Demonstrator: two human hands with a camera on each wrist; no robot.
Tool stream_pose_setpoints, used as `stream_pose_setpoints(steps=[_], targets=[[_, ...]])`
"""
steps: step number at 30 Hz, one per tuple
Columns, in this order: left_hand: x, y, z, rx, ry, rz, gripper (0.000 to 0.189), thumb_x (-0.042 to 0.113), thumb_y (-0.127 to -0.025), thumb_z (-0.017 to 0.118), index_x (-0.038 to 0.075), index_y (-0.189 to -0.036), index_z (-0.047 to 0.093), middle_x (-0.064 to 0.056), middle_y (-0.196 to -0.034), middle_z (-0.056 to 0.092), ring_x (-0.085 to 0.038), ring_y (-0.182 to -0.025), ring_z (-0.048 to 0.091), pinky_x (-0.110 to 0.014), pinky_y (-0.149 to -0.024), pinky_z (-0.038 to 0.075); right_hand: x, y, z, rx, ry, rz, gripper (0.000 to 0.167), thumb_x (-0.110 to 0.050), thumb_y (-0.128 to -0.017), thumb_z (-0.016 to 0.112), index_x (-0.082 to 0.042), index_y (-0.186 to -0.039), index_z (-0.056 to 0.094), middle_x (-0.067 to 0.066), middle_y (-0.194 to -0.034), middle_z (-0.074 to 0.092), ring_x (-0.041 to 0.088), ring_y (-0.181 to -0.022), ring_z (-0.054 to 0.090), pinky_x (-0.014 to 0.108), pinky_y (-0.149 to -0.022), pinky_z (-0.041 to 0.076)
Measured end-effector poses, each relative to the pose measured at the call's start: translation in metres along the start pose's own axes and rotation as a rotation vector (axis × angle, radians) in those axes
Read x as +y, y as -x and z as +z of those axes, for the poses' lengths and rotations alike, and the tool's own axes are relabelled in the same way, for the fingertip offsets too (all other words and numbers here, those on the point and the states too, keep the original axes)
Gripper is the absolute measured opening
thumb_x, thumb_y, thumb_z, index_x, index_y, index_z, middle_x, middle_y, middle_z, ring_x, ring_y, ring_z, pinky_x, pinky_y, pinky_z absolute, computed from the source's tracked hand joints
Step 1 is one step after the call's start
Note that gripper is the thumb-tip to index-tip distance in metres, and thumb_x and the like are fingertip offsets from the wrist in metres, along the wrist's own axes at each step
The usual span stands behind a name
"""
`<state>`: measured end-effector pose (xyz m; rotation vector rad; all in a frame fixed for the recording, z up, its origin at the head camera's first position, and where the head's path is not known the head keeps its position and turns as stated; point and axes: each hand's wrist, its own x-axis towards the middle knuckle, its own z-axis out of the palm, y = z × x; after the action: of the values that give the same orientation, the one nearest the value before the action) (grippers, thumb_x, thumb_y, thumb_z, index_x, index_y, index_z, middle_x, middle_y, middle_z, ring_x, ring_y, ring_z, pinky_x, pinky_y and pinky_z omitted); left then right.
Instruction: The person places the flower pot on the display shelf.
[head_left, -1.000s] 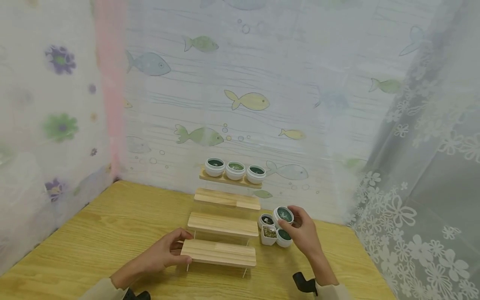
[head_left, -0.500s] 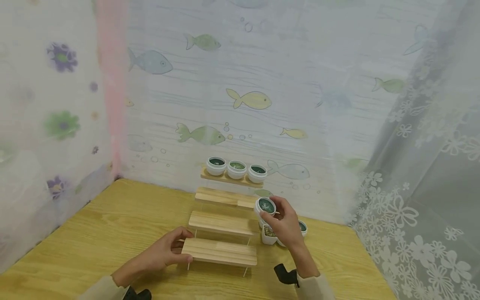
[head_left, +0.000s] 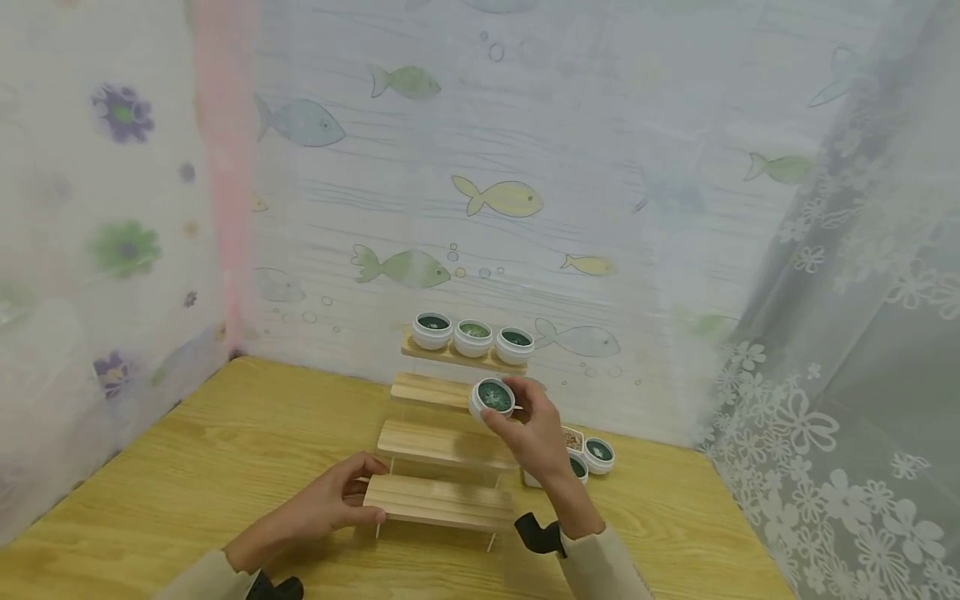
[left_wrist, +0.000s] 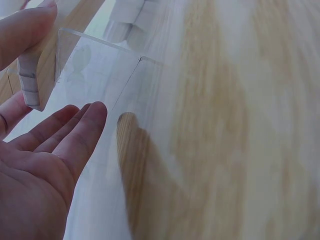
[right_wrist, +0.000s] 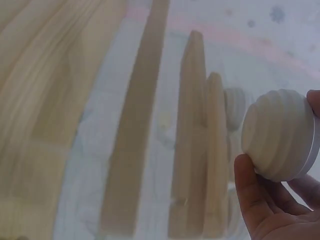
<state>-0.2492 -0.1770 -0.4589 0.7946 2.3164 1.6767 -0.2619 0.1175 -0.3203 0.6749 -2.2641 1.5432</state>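
A tiered wooden stand [head_left: 442,502] with clear side supports rises in steps at the middle of the table. At its lowest step, my left hand [head_left: 322,504] grips the left end of the board, thumb in front and fingers behind. In the left wrist view that hand [left_wrist: 45,155] has the board's end between thumb and index finger. My right hand [head_left: 538,429] pinches a small round white pot [right_wrist: 277,135] with a dark green filling, in front of the second-highest step's right part. The ribbed side of the pot shows in the right wrist view.
Three similar round pots [head_left: 472,339] stand in a row on the top step. Right of the stand, several more pots [head_left: 599,456] cluster on the wooden table [head_left: 660,517], partly hidden by the right forearm. Fish-patterned sheeting [head_left: 495,200] hangs behind the table.
My right hand has carried the pot left and slightly up, from above the pot cluster to the second-highest step. My left hand stays on the lowest board.
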Motion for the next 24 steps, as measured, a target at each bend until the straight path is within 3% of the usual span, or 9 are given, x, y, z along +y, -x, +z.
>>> stream_pose_setpoints(steps=[2,8,14,24], targets=[[0.0,0.0,0.0,0.001,-0.001,0.0,0.049,0.023,-0.089,0.069,0.004,-0.127,0.045,-0.026,-0.138,0.037,-0.042,-0.123,0.045,-0.037,-0.093,0.048,-0.005,-0.006,0.008,-0.017,-0.012,-0.024,0.047,-0.006,-0.081,0.074,0.006,-0.123,0.054,0.02,-0.109,0.061,0.03,-0.099,0.059,0.032,-0.082,0.051],[0.0,0.0,0.001,0.002,0.025,0.007,0.048,0.022,-0.089,0.07,0.003,-0.126,0.046,-0.026,-0.138,0.038,-0.038,-0.121,0.048,-0.031,-0.09,0.048,0.014,-0.031,0.034,-0.048,-0.03,-0.069,0.047,-0.013,-0.081,0.077,-0.001,-0.122,0.058,0.014,-0.107,0.063,0.026,-0.097,0.06,0.035,-0.081,0.053],[0.001,0.0,0.001,-0.01,0.053,0.011,0.049,0.02,-0.09,0.069,0.001,-0.127,0.044,-0.026,-0.137,0.038,-0.036,-0.119,0.05,-0.03,-0.089,0.048,0.02,-0.048,0.055,-0.044,-0.047,-0.025,0.049,-0.026,-0.079,0.079,-0.006,-0.119,0.058,0.007,-0.104,0.063,0.019,-0.094,0.06,0.027,-0.078,0.052],[0.001,0.0,0.001,-0.012,0.07,0.01,0.05,0.02,-0.089,0.07,0.001,-0.127,0.044,-0.025,-0.136,0.038,-0.036,-0.118,0.051,-0.029,-0.089,0.048,0.024,-0.06,0.077,-0.057,-0.028,0.062,0.051,-0.028,-0.079,0.08,-0.005,-0.118,0.057,0.009,-0.108,0.062,0.02,-0.093,0.06,0.032,-0.08,0.051]])
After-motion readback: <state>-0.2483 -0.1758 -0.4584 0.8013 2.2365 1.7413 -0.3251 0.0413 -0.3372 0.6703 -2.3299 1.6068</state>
